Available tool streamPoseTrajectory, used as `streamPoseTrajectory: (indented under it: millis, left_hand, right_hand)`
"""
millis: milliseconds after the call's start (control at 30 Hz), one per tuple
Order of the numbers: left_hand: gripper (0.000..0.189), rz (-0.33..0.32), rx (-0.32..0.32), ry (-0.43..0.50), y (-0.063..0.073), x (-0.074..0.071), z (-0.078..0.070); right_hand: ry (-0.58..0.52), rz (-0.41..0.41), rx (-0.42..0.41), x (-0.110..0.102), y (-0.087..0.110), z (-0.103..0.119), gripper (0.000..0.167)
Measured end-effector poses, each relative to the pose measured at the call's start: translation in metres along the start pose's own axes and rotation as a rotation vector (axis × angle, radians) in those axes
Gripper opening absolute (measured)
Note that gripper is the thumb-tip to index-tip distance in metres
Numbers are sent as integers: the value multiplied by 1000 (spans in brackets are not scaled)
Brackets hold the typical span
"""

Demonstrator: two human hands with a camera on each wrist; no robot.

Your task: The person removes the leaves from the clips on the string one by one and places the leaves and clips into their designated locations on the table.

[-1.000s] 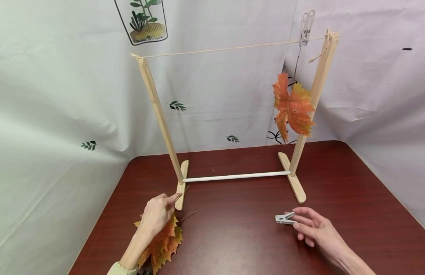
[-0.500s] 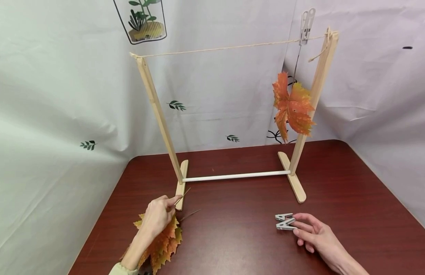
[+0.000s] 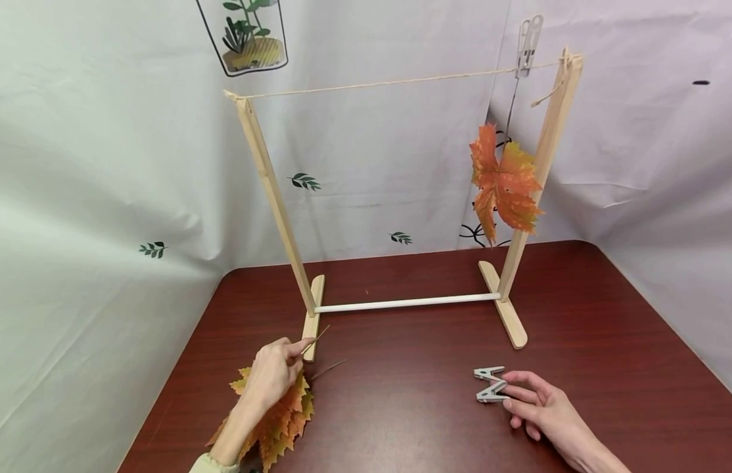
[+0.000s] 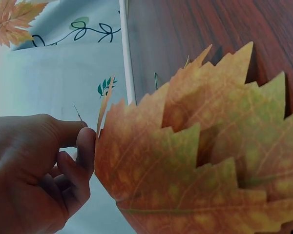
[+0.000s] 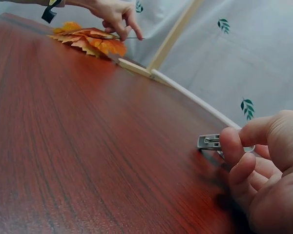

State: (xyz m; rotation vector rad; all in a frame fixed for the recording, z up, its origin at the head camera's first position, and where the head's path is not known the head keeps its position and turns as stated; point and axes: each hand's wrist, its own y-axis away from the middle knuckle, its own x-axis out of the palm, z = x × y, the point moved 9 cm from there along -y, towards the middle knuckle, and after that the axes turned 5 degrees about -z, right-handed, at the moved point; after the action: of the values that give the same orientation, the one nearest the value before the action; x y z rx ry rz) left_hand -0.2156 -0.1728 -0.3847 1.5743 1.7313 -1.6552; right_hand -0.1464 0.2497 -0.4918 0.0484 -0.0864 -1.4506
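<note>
My left hand (image 3: 273, 374) pinches a thin leaf stem (image 3: 322, 333) between thumb and index finger, over the rack's left foot. Beneath that hand and wrist lie several overlapping orange-yellow artificial maple leaves (image 4: 185, 161), partly hidden by the arm in the head view. My right hand (image 3: 539, 404) holds a small grey clothespin (image 3: 491, 393) by its handle end, just above the table at the right. Close behind it is a second grey clothespin (image 3: 487, 373); whether the two touch is hard to tell. In the right wrist view, thumb and index finger cover part of the held clothespin (image 5: 208, 142).
A wooden rack with a left post (image 3: 277, 203), right post (image 3: 540, 177) and white crossbar (image 3: 407, 303) stands at the back. From its string (image 3: 378, 84) a clothespin (image 3: 527, 49) hangs an orange maple leaf (image 3: 503, 187). The dark red table (image 3: 389, 407) meets a printed curtain (image 3: 372, 164).
My right hand has shifted slightly toward me with its clothespin, and the second clothespin has come into sight behind it. My left hand stays nearly still, the stem tip moving a little.
</note>
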Motion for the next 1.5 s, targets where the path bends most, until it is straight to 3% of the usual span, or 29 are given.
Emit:
streamPoseTrajectory:
  millis: [167,533,933,1233,1500]
  left_hand:
    - [47,16,-5,-3,1,2,1]
    - [45,52,-36,30,2,5,3]
    - [44,41,-33,57,5,8,5]
    - [39,52,-13,51,6,11,3]
    - [38,21,1,47,7,10,2]
  right_hand:
    - [30,-5,18,-2,1,-1,32]
    - [66,-49,-45,-3,0,1,32]
    - [150,-114,24,-5,1,0,42]
    - [128,-91,-2,-2,3,2,38]
    - [109,-105,-8,-3,3,0,38]
